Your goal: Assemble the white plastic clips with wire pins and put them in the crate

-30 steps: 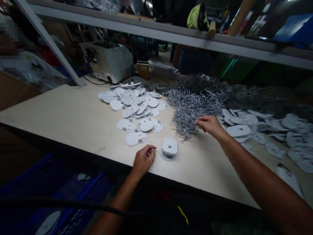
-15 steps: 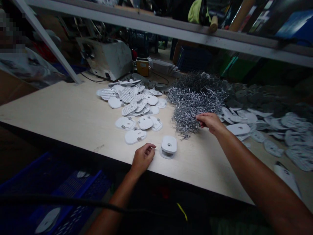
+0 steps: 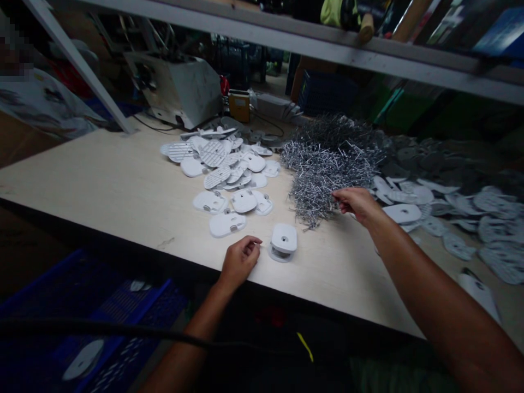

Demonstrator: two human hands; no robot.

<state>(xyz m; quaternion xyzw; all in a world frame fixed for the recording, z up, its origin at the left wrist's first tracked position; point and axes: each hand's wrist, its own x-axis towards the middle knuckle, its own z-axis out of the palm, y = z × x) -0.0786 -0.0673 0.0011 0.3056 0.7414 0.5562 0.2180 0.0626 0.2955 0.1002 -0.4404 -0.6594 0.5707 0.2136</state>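
Observation:
My right hand [image 3: 357,203] is at the right edge of a pile of thin silver metal pins [image 3: 323,169], its fingertips pinched together against them. Whatever sits between those fingertips is too small to make out. By the table's front edge rests my left hand [image 3: 242,261], fingers loosely curled and apart, holding nothing that I can see. Just right of it stands a white plastic piece [image 3: 283,240], an upper plate with a hole set over a lower plate. Several loose white plates [image 3: 227,224] lie beyond my left hand.
A heap of white ribbed plates [image 3: 215,153] lies at the back left, with more white plates [image 3: 454,207] on the right. Behind stand a machine [image 3: 176,90] and a yellow box [image 3: 239,106]. A shelf beam [image 3: 262,38] crosses above; a blue crate [image 3: 164,305] sits below left.
The view has shifted slightly. My right hand stays at the pin pile with its fingertips together. The left hand and the white piece beside it look unchanged.

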